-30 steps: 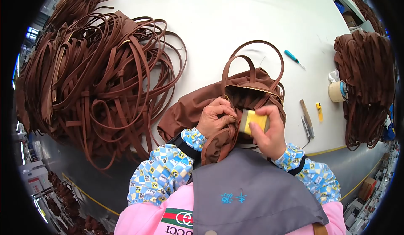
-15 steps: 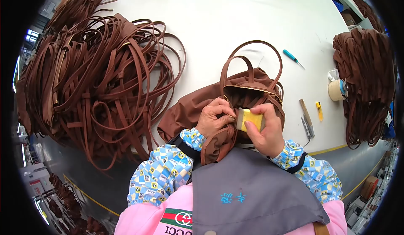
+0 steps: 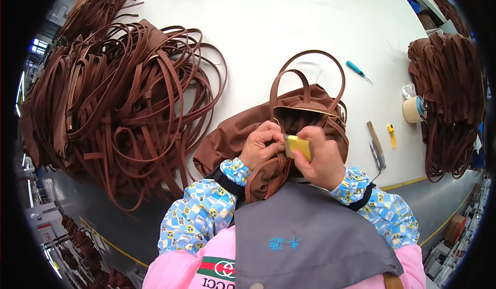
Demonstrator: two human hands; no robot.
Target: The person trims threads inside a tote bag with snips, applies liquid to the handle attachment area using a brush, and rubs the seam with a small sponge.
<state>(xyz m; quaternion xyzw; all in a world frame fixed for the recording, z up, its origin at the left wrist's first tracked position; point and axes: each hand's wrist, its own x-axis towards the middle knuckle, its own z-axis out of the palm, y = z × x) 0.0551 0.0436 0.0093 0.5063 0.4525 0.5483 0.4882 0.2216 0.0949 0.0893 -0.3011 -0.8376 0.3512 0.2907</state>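
A brown bag (image 3: 235, 128) with two upright loop handles and a gold zip at its open mouth lies on the table in front of me. My left hand (image 3: 262, 147) is closed on the bag's edge, thumb and fingers pinched beside the zip end. In my right hand (image 3: 326, 161) is a yellow block (image 3: 300, 148) with a greyish side, gripped between thumb and fingers. The block is tilted, its left side right by my left fingertips. Whether it touches the bag edge there, I cannot tell.
Piled brown bags with long straps (image 3: 134, 97) cover the table's left. To the right lie a teal-handled awl (image 3: 356, 67), a yellow cutter (image 3: 391, 135), snips (image 3: 375, 154) and a thread spool (image 3: 412, 109). More brown pieces (image 3: 447, 97) hang at the right edge.
My right hand has moved a little left with the yellow block, which is now closer to my left fingertips and turned more on edge. My left hand keeps its pinch on the bag.
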